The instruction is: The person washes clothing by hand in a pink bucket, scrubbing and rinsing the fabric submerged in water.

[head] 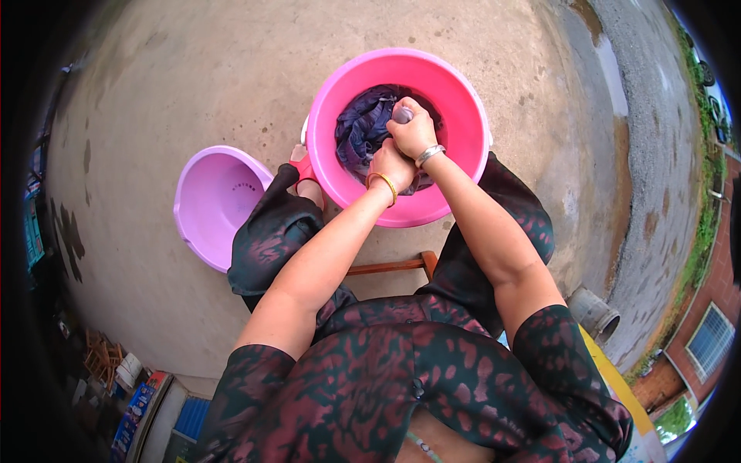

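Observation:
A round pink plastic tub (463, 168) stands between my knees with dark water in it. Bunched purple-blue wet cloth (362, 130) lies in the water at its left side. My right hand (415, 130) is closed around a twisted part of cloth, and a pale greyish end (403, 114) pokes out between thumb and fingers. Just below and to the left, touching it, my left hand (392, 165) is closed too, its fingers turned down over the cloth and partly hidden. A silver bangle circles the right wrist and a gold one the left.
An empty light purple plastic basin (200, 202) sits on the concrete floor by my left knee. Under me shows part of a wooden stool (428, 263). A grey cylindrical container (590, 309) lies to the right. Wooden chairs and boxes are at the lower left.

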